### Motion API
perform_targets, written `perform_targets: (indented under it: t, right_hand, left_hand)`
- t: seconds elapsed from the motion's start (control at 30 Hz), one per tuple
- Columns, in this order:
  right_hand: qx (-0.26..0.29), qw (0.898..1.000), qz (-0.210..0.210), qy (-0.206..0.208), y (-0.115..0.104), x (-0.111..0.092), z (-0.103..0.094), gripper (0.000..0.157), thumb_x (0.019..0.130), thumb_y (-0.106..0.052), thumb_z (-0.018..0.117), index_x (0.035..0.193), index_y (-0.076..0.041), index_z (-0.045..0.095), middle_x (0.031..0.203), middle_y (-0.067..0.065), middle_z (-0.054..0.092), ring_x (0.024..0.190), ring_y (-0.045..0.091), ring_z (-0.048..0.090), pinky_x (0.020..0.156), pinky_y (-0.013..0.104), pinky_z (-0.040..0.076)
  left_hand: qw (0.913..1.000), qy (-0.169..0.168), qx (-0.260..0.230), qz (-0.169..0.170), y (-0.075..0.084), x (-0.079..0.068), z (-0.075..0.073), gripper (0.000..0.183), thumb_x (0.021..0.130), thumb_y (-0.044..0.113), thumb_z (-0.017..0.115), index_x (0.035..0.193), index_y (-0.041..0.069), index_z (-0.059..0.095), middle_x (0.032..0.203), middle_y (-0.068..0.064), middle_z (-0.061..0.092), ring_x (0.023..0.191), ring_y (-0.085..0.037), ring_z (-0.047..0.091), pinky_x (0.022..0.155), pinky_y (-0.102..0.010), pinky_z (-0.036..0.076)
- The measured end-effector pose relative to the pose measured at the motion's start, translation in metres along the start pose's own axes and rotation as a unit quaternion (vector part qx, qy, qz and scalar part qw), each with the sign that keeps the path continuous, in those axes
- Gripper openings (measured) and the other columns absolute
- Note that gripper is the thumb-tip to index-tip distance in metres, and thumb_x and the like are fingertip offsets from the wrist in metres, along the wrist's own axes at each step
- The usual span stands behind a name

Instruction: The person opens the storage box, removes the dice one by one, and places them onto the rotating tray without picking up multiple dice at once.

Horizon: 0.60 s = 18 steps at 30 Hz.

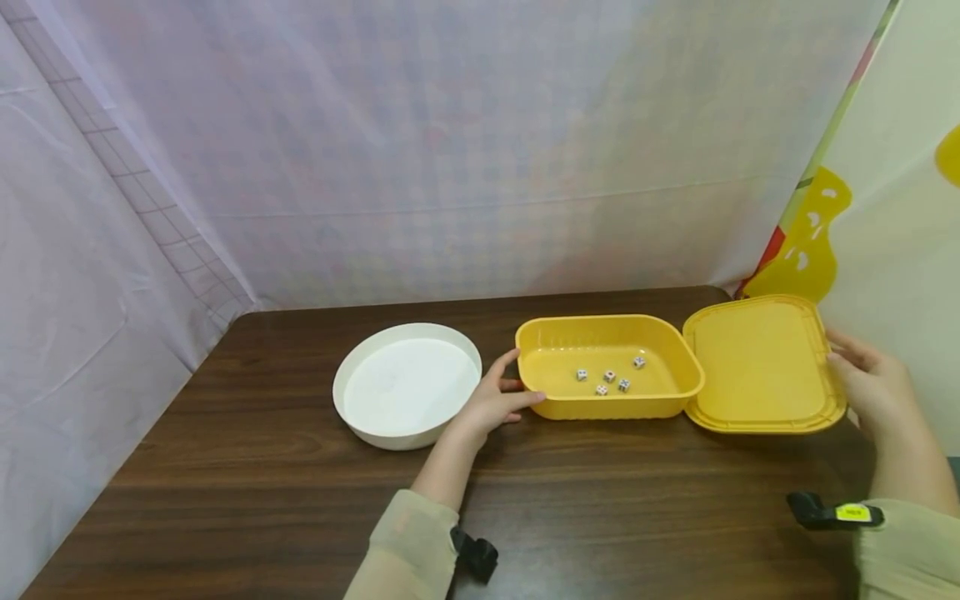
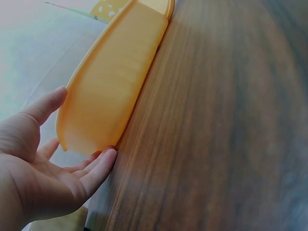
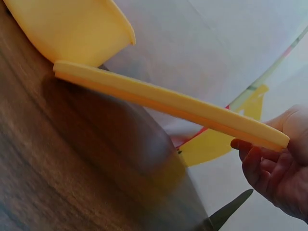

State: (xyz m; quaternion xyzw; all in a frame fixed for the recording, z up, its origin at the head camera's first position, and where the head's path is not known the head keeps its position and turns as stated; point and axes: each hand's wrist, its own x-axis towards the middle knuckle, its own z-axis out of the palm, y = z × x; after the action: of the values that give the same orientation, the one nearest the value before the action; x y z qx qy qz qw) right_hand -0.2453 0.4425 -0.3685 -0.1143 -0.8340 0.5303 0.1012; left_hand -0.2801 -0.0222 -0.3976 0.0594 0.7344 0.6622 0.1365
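Note:
A yellow plastic tub (image 1: 611,408) stands on the table with several small white dice (image 1: 609,377) scattered on its floor. My left hand (image 1: 495,402) holds the tub's left end, thumb on the rim and fingers low against the end wall (image 2: 91,115). To the right, my right hand (image 1: 873,379) grips the outer edge of a yellow lid (image 1: 765,362), thumb above and fingers beneath. In the right wrist view the lid (image 3: 168,106) slopes, its gripped edge raised off the table and its far edge down beside the tub (image 3: 82,29).
A round white shallow tray (image 1: 408,387) sits left of the tub, close to my left forearm. The dark wooden table (image 1: 300,500) ends at a pale curtain (image 1: 480,167) behind. A printed sheet (image 1: 885,208) hangs at the right.

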Motion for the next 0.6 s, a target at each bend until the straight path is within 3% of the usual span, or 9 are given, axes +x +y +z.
perform_targets:
  t: [0.13,0.23,0.3,0.37,0.5,0.6]
  right_hand:
    - [-0.067,0.998,-0.01,-0.001,0.0051,-0.0004,-0.0017,0.058,0.102,-0.028,0.037,0.149,0.001,0.019,0.148,0.03,0.026,0.084,-0.01,0.045,0.063,0.011,0.045]
    - [-0.145,0.989,-0.029,0.009,0.0075,-0.0004,-0.0026,0.058,0.102,-0.029,0.034,0.147,0.005,0.022,0.14,0.039,0.03,0.101,0.019,0.051,0.061,0.009,0.04]
    - [-0.185,0.982,-0.044,0.009,0.0081,-0.0004,-0.003,0.057,0.102,-0.028,0.035,0.145,0.007,0.025,0.136,0.04,0.034,0.112,0.04,0.045,0.061,0.011,0.037]
    - [-0.21,0.975,-0.065,0.005,0.0088,0.0002,-0.0031,0.057,0.101,-0.026,0.038,0.142,0.011,0.027,0.131,0.043,0.037,0.111,0.053,0.04,0.059,0.015,0.037]
    - [-0.267,0.959,-0.096,-0.01,0.0084,0.0021,-0.0011,0.064,0.099,-0.032,0.045,0.138,0.017,0.03,0.123,0.048,0.038,0.103,0.058,0.043,0.07,0.041,0.047]
    - [-0.288,0.952,-0.095,-0.028,0.0075,0.0032,0.0011,0.073,0.097,-0.039,0.049,0.139,0.017,0.027,0.125,0.049,0.033,0.106,0.062,0.038,0.081,0.065,0.038]
  left_hand:
    - [1.0,0.0,0.003,0.0,-0.0006,0.0005,-0.0002,0.08,0.082,0.017,0.076,0.149,0.025,0.033,0.124,-0.019,0.05,0.101,-0.026,0.058,0.079,-0.04,0.053]
    - [1.0,0.001,0.004,0.0,-0.0008,0.0008,0.0,0.08,0.081,0.017,0.076,0.149,0.025,0.033,0.124,-0.019,0.05,0.1,-0.026,0.058,0.078,-0.039,0.053]
    - [1.0,0.001,0.004,0.0,-0.0009,0.0009,-0.0001,0.08,0.081,0.017,0.076,0.149,0.025,0.033,0.124,-0.02,0.05,0.1,-0.026,0.058,0.078,-0.039,0.053]
    - [1.0,0.002,0.003,0.001,-0.0016,0.0015,-0.0002,0.08,0.081,0.016,0.076,0.149,0.025,0.034,0.124,-0.02,0.05,0.1,-0.026,0.058,0.078,-0.039,0.053]
    - [1.0,0.003,0.002,0.001,-0.0022,0.0022,-0.0002,0.08,0.081,0.016,0.076,0.149,0.024,0.034,0.123,-0.019,0.05,0.1,-0.026,0.058,0.078,-0.04,0.053]
    - [1.0,0.003,0.002,0.0,-0.0016,0.0016,0.0,0.08,0.081,0.017,0.076,0.149,0.025,0.034,0.123,-0.019,0.05,0.1,-0.026,0.058,0.078,-0.039,0.053]
